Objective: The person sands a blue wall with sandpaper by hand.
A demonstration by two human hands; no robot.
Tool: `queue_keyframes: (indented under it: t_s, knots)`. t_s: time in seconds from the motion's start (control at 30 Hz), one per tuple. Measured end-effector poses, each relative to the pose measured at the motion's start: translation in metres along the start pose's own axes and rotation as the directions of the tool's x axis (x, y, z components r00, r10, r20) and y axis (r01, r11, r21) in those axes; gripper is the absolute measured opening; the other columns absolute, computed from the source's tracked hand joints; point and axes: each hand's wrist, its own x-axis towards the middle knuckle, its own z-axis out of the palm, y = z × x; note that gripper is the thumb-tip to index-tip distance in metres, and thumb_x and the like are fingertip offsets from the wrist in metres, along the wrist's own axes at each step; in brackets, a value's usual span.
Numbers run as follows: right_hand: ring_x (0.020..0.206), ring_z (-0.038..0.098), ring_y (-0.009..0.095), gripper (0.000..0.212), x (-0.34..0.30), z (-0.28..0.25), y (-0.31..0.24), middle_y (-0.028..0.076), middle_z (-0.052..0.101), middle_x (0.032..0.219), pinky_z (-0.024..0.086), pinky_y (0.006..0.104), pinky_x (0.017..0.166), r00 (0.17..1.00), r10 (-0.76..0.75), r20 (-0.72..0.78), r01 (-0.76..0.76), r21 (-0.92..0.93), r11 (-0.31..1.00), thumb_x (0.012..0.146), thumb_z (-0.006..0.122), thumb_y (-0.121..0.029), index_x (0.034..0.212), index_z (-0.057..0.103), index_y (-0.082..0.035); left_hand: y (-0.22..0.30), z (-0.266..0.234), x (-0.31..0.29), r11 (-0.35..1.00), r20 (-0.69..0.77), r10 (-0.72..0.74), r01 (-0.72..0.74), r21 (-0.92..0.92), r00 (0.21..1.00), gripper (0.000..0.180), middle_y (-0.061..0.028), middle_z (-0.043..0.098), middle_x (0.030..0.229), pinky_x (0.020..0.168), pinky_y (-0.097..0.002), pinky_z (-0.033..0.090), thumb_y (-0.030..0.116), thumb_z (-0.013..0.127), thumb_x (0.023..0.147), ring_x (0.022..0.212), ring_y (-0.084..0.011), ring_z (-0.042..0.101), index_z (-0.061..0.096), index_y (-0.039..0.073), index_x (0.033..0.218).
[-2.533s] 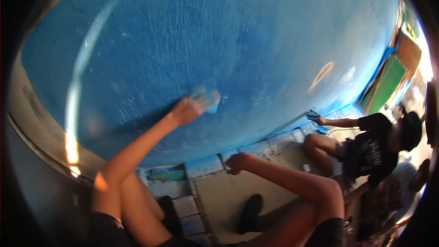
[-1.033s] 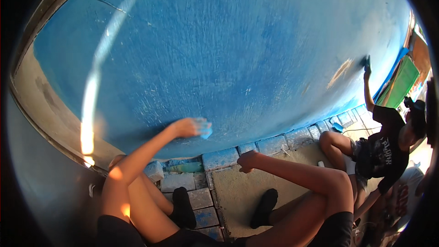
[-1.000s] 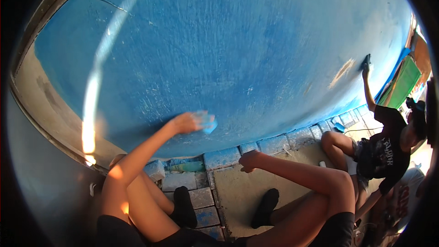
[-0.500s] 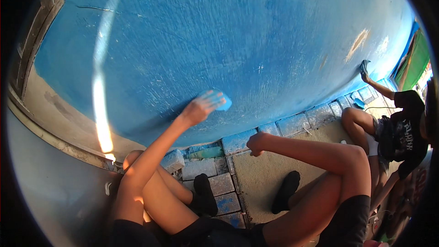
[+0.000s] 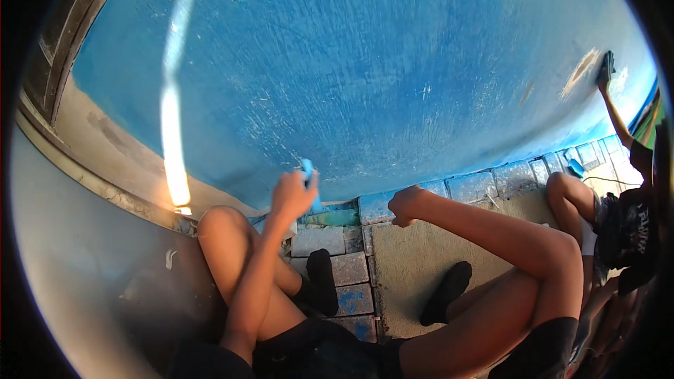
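My left hand [image 5: 295, 195] is closed round a thin light-blue sheet [image 5: 307, 167], which juts out above and below the fingers; whether it is sandpaper or cloth I cannot tell. That hand is in front of the lower part of a blue wall [image 5: 337, 84] with pale scuffs and scratches, and looks slightly apart from it. My right hand [image 5: 407, 205] hangs loosely curled, its forearm resting along my raised right knee. Nothing shows in its fingers, and the palm is turned out of sight.
At the right a co-worker [image 5: 635, 224] sits by the wall, pressing a dark cloth-like piece [image 5: 606, 68] to it near a bare patch [image 5: 581, 74]. Paving blocks [image 5: 472, 186] line the wall's foot. A wooden frame [image 5: 84, 35] and a grey panel [image 5: 105, 238] stand left.
My left hand has drawn down and back from the wall, with the blue sheet now edge-on. The co-worker's hand has moved higher. My right hand keeps its pose.
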Motion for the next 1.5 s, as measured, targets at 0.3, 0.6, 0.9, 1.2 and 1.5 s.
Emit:
queue_keyframes:
  t_s: [0.3, 0.6, 0.9, 1.2, 1.5]
  knots:
    - [0.101, 0.061, 0.030, 0.047, 0.020, 0.027, 0.006, 0.014, 0.064, 0.105, 0.050, 0.0458, 0.082, 0.998, 0.005, 0.057, -0.003, -0.034, 0.999, 0.088, 0.052, -0.045, 0.107, 0.062, -0.004, -0.064, -0.063, 0.021, 0.963, -0.306, -0.267, 0.245, -0.108, 0.914, 0.042, -0.0225, 0.058, 0.060, 0.054, -0.0480, 0.044, 0.025, 0.051, 0.089, 0.059, -0.0410, 0.058, 0.057, -0.003, 0.059]
    - [0.102, 0.061, 0.027, 0.042, 0.040, 0.047, 0.016, 0.010, 0.064, 0.108, 0.049, 0.0446, 0.083, 0.992, 0.060, 0.108, -0.056, -0.035, 0.998, 0.085, 0.056, -0.042, 0.106, 0.064, -0.006, -0.061, -0.057, 0.038, 0.992, -0.468, -0.119, 0.118, -0.031, 0.876, 0.036, -0.0278, 0.056, 0.063, 0.062, -0.0497, 0.043, 0.018, 0.052, 0.089, 0.064, -0.0443, 0.056, 0.058, -0.006, 0.064]
    - [0.102, 0.061, 0.027, 0.043, 0.041, 0.037, 0.008, 0.010, 0.065, 0.106, 0.049, 0.0449, 0.083, 0.992, 0.050, 0.117, -0.049, -0.014, 0.999, 0.086, 0.055, -0.042, 0.105, 0.064, -0.005, -0.041, -0.088, 0.063, 0.984, -0.590, 0.003, -0.107, -0.142, 0.808, 0.031, -0.0279, 0.056, 0.075, 0.068, -0.0503, 0.040, 0.014, 0.040, 0.095, 0.073, -0.0459, 0.053, 0.054, -0.009, 0.080]
    - [0.101, 0.061, 0.027, 0.042, 0.045, 0.041, 0.007, 0.012, 0.065, 0.106, 0.050, 0.0428, 0.083, 0.994, 0.030, 0.108, -0.026, -0.045, 0.999, 0.087, 0.054, -0.041, 0.106, 0.064, -0.005, -0.052, -0.027, 0.062, 0.983, -0.508, 0.029, -0.116, -0.141, 0.861, 0.031, -0.0296, 0.057, 0.083, 0.072, -0.0503, 0.042, 0.017, 0.041, 0.095, 0.080, -0.0466, 0.053, 0.056, -0.009, 0.086]
    - [0.100, 0.062, 0.027, 0.042, 0.047, 0.053, 0.011, 0.012, 0.064, 0.106, 0.050, 0.0420, 0.083, 0.991, 0.026, 0.132, -0.020, -0.048, 0.999, 0.086, 0.055, -0.042, 0.106, 0.064, -0.005, -0.016, -0.059, 0.080, 0.956, -0.578, 0.159, -0.271, -0.113, 0.801, 0.030, -0.0274, 0.055, 0.075, 0.066, -0.0502, 0.040, 0.014, 0.041, 0.095, 0.072, -0.0458, 0.053, 0.054, -0.008, 0.078]
